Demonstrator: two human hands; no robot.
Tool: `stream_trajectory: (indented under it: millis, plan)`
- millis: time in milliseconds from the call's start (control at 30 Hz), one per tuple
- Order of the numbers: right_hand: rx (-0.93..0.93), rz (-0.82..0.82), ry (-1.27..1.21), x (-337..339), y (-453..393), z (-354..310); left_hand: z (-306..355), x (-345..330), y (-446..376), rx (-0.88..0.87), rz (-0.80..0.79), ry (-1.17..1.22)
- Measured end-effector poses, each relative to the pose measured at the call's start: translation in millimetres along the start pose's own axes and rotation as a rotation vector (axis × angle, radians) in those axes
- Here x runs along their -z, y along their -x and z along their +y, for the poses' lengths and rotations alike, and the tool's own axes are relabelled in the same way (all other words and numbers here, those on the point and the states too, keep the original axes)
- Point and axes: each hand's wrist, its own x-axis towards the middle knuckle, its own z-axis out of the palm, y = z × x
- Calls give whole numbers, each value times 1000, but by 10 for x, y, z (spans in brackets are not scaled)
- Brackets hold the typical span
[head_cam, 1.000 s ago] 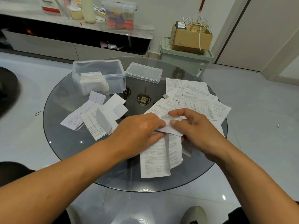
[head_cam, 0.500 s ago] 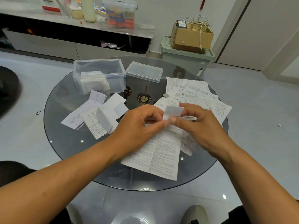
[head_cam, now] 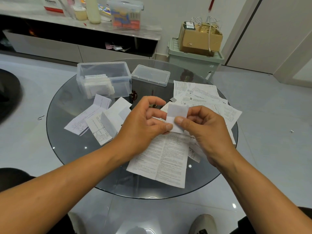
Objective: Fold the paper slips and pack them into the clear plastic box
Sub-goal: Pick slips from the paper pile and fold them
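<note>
Above the table, hands [head_cam: 170, 123] pinch upright slip [head_cam: 177, 114].

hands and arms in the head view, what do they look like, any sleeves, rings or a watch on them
Both forearms are bare from the bottom edge of the picture up to the wrists, with no sleeve showing. The left hand and the right hand wear no gloves. No ring, watch or bracelet shows on the fingers or wrists that are in view. The thumbnails are short and plain, with no polish.
</note>
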Motion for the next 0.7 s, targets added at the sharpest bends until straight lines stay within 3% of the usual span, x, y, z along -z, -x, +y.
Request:
stream_trajectory:
  millis: [233,533,600,700]
  plan:
    - [-72,-33,-78,-57,2,-15,4,45,-12,72,-34,-21]
    - [-40,-79,81,-202,-63,-48,162,285,-73,47,7,-183]
    - [-7,-34,174,-234,-93,-75,226,450,-102,18,77,-266]
    - [136,47,550,-223,-170,-79,326,808,-142,-10,274,-547]
